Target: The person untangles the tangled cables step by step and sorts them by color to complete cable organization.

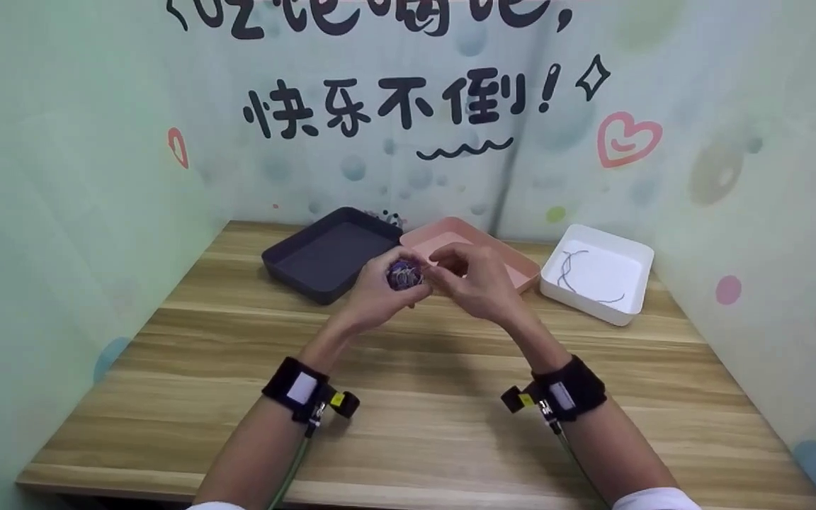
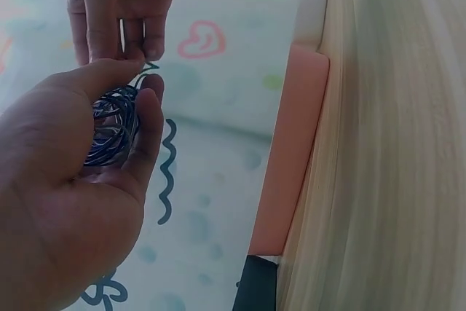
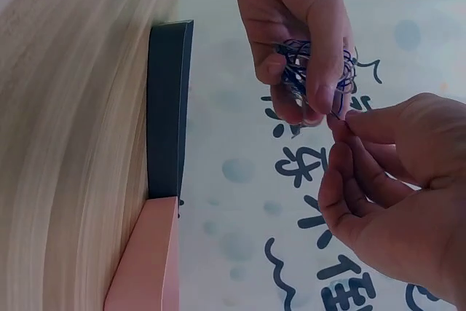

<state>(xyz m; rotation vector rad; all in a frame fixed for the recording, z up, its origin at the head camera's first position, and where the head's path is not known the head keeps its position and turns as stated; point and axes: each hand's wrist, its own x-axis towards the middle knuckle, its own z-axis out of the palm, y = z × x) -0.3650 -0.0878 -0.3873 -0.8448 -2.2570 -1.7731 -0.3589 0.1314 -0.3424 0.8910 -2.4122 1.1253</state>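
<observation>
My left hand (image 1: 374,292) holds a tangled bundle of thin wire-like strands (image 1: 404,275), blue and grey, cupped between thumb and fingers above the table. Close beside it, my right hand (image 1: 480,282) pinches a loose strand end (image 3: 336,115) between thumb and forefinger. In the left wrist view the bundle (image 2: 115,130) shows as many loops lying in the palm. The right wrist view has the left thumb covering part of the bundle (image 3: 297,67). Both hands are raised in front of the pink tray (image 1: 518,265).
A dark tray (image 1: 330,255) stands at the back left, touching or nearly touching the pink one. At the right is a white tray (image 1: 592,306) with a few thin grey strands (image 1: 565,271) inside. Printed cloth walls (image 1: 394,177) enclose the wooden table (image 1: 408,425).
</observation>
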